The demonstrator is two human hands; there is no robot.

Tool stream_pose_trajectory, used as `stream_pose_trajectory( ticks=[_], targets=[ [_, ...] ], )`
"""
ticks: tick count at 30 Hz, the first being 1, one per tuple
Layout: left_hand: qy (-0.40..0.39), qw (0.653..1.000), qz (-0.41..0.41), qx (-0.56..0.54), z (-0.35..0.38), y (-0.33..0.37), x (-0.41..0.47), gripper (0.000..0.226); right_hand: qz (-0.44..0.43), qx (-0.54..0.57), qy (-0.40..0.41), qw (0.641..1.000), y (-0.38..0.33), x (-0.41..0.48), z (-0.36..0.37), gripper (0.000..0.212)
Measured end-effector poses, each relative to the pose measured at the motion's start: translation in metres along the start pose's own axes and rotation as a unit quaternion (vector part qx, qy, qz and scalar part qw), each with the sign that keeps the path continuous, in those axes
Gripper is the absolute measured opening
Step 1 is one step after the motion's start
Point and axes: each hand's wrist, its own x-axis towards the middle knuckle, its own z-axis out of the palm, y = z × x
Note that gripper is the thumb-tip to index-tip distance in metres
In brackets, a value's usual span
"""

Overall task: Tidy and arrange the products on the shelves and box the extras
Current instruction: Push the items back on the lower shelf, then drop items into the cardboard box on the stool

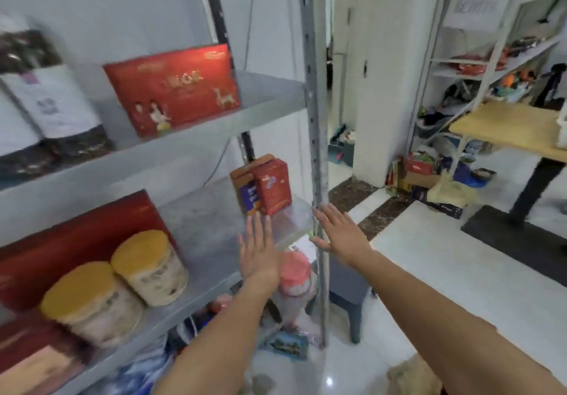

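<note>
Red and upright, a small carton point(274, 189) stands at the back right of the middle shelf point(199, 226), touching an orange-and-purple carton point(245, 193) on its left. The left hand point(259, 253) lies flat over the shelf just in front of the two, palm down, forearm reaching up from the lower edge of the view. Its fingers point(256, 226) are straight and slightly spread, holding nothing; the tips come right up to the cartons' bases, but whether they touch cannot be told. The right hand point(337, 235) is also flat and held out, on the far side of the steel post point(316, 118). Its fingers point(326, 215) are straight and grip nothing, with the tips and thumb close against the post.

Further left on the same shelf stand two yellow-lidded jars point(150, 267), side by side, in front of a big red box point(76, 241). On the upper shelf point(214, 124) a flat red box point(173, 88) stands on its long edge, tilted a little, with dark packets point(46, 103) to its left. Below the left hand a pink-lidded jar point(294, 272) shows, blurred. A grey stool point(346, 284) sits on the floor just right of the post.
</note>
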Motion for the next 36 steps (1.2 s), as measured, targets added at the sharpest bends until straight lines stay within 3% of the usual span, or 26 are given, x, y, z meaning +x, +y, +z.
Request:
stream_pose_trajectory(
  ticks=[4, 10, 16, 21, 24, 30, 33, 36],
  targets=[
    [0.018, 0.996, -0.085, -0.002, -0.002, -0.077, -0.024, 0.083, -0.068, 0.022, 0.009, 0.997, -0.069, 0.031, -0.002, 0.073],
    [0.031, 0.992, -0.118, -0.008, -0.010, -0.105, -0.036, 0.082, -0.088, -0.044, -0.023, 0.995, -0.106, 0.067, -0.009, 0.080],
    [-0.004, 0.987, -0.157, -0.028, 0.015, -0.087, -0.027, 0.083, -0.115, -0.115, 0.007, 0.987, -0.088, 0.108, -0.022, 0.073],
    [-0.086, 0.973, -0.197, -0.077, 0.044, -0.081, -0.010, 0.085, -0.130, -0.113, 0.016, 0.985, -0.058, 0.143, -0.037, 0.093],
    [-0.128, 0.965, -0.208, -0.100, 0.062, -0.076, -0.007, 0.082, -0.131, -0.125, 0.015, 0.983, -0.042, 0.156, -0.030, 0.093],
    [-0.103, 0.966, -0.221, -0.081, 0.074, -0.070, -0.009, 0.079, -0.153, -0.066, 0.088, 0.982, -0.031, 0.175, -0.014, 0.088],
    [-0.099, 0.968, -0.221, -0.071, 0.074, -0.071, -0.010, 0.078, -0.156, -0.038, 0.139, 0.977, -0.034, 0.179, -0.012, 0.073],
    [-0.095, 0.968, -0.222, -0.065, 0.077, -0.070, -0.011, 0.077, -0.134, 0.010, 0.102, 0.986, -0.036, 0.181, -0.011, 0.071]
  ],
)
